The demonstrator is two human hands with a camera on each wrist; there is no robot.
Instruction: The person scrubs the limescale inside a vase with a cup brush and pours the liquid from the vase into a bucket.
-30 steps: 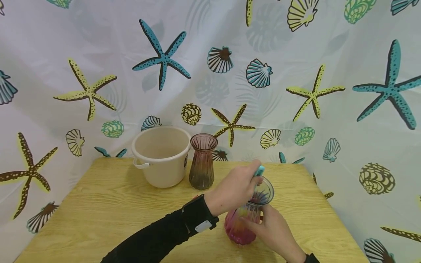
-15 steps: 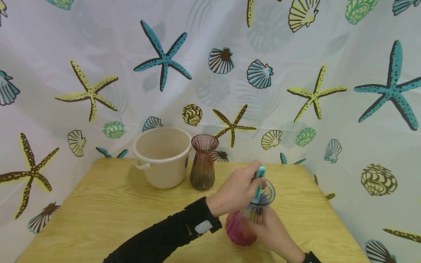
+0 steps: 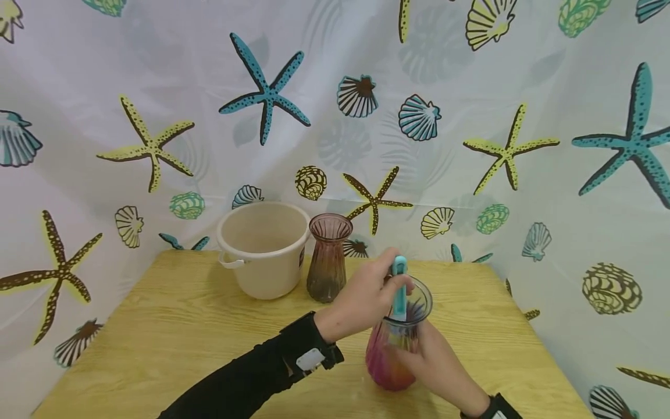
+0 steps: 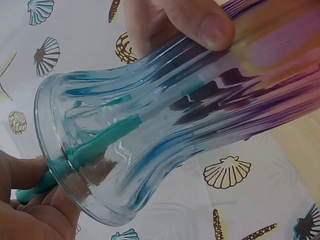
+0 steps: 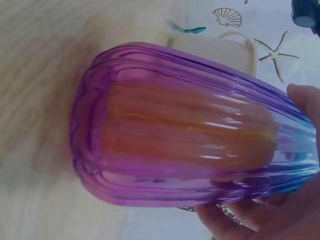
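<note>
My left hand (image 3: 361, 302) grips the teal handle (image 3: 399, 291) of a bottle brush near its top. The handle goes down through the mouth of a ribbed glass vase (image 3: 386, 369), clear blue at the rim and purple-pink at the base. Through the glass in the right wrist view, the brush's orange sponge head (image 5: 190, 132) shows inside the body. My right hand (image 3: 442, 364) holds the vase around its narrow part, thumb on the near side. The vase stands slightly tilted, its base close to the table. In the left wrist view, the handle (image 4: 105, 137) shows inside the flared neck.
A cream bucket (image 3: 264, 270) with its handle down stands at the back left of the wooden table (image 3: 183, 349). Right beside it is a second ribbed vase (image 3: 327, 270), brownish pink to grey. A curtain (image 3: 345, 145) printed with starfish and shells hangs behind.
The brush handle has shifted left and stands more upright, showing more of its length. The vase has tipped a little more upright in my right hand. The head view has turned slightly left.
</note>
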